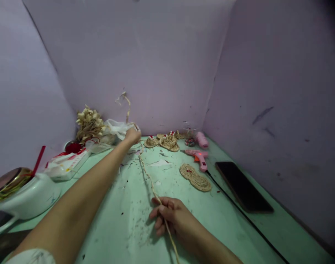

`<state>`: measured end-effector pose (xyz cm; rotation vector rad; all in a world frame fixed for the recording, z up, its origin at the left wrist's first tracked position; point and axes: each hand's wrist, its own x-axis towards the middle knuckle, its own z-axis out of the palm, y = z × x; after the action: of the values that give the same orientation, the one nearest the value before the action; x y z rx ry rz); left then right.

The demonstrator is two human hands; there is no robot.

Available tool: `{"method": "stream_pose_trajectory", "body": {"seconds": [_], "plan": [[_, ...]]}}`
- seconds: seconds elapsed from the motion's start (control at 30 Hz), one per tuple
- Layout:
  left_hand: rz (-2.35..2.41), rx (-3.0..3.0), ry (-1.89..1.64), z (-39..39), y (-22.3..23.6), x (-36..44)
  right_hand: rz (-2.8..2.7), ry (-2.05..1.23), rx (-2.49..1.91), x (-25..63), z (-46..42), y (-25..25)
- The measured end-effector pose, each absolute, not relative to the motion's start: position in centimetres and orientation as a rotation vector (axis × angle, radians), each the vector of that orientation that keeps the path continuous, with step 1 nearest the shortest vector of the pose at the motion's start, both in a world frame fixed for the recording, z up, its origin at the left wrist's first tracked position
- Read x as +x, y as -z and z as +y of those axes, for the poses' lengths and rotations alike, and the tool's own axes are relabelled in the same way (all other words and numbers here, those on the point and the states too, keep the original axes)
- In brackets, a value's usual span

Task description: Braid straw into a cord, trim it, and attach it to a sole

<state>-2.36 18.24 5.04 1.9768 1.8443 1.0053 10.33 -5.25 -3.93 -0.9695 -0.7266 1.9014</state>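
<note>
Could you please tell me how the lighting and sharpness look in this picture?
Head view: dim, soft light, with a shadow beneath the right hand; head view: left hand rather soft, wide-angle stretch toward the edges, top right corner darkened.

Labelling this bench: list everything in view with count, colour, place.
walls: 3, pale purple, back and sides
table: 1, pale green, centre
pot: 1, white, near left
bowl: 1, gold, atop pot
stick: 1, red, by bowl
box: 1, white-red, left
ball: 1, red, behind box
dried husks: 1 bundle, straw, far left
plastic bag: 1, white, beside husks
strand: 1, straw, above bag
woven pieces: several, straw, far centre
bead jar: 1, clear, far right
spool: 1, pink, beside jar
glue gun: 1, pink, right
figure-eight woven piece: 1, straw, centre-right
phone: 1, black, right
cable: 1, black, lower right
cord: 1, straw, centre
left hand: 1, by bag
right hand: 1, cord in fingers
</note>
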Motion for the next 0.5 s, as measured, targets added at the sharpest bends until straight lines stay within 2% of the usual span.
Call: {"method": "stream_pose_trajectory", "body": {"seconds": [0.17, 0.33, 0.5], "plan": [[1.932, 1.824, -0.964, 10.5, -2.5, -3.3, -0.649, -1.881, -0.961, 11.1, -5.5, 3.3], [1.582, 1.559, -0.616, 0.9, -0.3, -2.6, -0.761, -1.9, -0.962, 11.0, -5.8, 3.4], [1.352, 1.379, -0.796, -1.3, 0.7, -1.5, -0.915, -1.934, -0.983, 11.2, -6.2, 3.5]]}}
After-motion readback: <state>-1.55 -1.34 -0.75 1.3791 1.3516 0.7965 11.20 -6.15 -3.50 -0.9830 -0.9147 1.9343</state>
